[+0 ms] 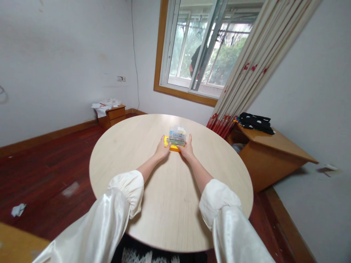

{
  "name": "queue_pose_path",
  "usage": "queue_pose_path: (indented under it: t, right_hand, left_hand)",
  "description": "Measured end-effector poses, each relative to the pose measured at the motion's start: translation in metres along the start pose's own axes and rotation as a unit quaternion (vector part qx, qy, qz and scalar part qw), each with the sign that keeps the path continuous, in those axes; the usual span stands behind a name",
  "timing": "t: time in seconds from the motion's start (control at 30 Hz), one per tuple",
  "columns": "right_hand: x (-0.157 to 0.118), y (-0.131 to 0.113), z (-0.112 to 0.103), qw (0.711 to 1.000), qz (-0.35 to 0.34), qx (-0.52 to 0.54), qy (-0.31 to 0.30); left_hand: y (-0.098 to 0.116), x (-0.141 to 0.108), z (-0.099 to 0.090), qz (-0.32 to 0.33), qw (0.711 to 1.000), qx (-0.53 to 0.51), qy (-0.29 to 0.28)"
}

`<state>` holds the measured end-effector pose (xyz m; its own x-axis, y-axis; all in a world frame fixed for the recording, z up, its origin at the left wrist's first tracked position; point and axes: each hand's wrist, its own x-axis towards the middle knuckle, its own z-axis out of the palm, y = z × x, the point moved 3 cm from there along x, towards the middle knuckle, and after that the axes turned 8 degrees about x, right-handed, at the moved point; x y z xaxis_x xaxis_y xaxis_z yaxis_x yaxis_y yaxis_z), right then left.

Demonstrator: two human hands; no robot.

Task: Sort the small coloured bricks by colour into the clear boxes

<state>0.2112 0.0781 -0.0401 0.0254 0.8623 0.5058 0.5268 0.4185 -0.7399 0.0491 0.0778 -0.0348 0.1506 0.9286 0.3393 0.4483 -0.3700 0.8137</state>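
Where the table (153, 190) narrows, both hands touch the yellow box (174, 148).

We looked from up on the head, forward and down across the round table (170, 197), toward the window (203, 47).

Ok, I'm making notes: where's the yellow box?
The yellow box is central in the head view, between the left hand and right hand, at the far half of the round table, by the clear case.
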Motion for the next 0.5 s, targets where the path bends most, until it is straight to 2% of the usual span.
queue_pose_path:
  t: [0.1, 0.2, 0.4, 0.5]
  right_hand:
    - [0.009, 0.002, 0.016, 0.995, 0.061, 0.061, 0.054]
    - [0.018, -0.003, 0.038, 0.996, 0.045, 0.056, 0.057]
    - [0.038, -0.013, 0.073, 0.998, 0.024, -0.047, 0.043]
    - [0.047, -0.016, 0.082, 0.998, 0.022, -0.015, 0.062]
  left_hand:
    - [-0.007, 0.004, -0.010, -0.008, 1.000, 0.007, 0.029]
    - [-0.019, 0.010, -0.022, -0.026, 0.997, 0.017, 0.066]
    - [-0.038, 0.024, -0.041, -0.021, 0.994, 0.029, 0.105]
    - [-0.041, 0.030, -0.044, -0.038, 0.993, 0.026, 0.113]
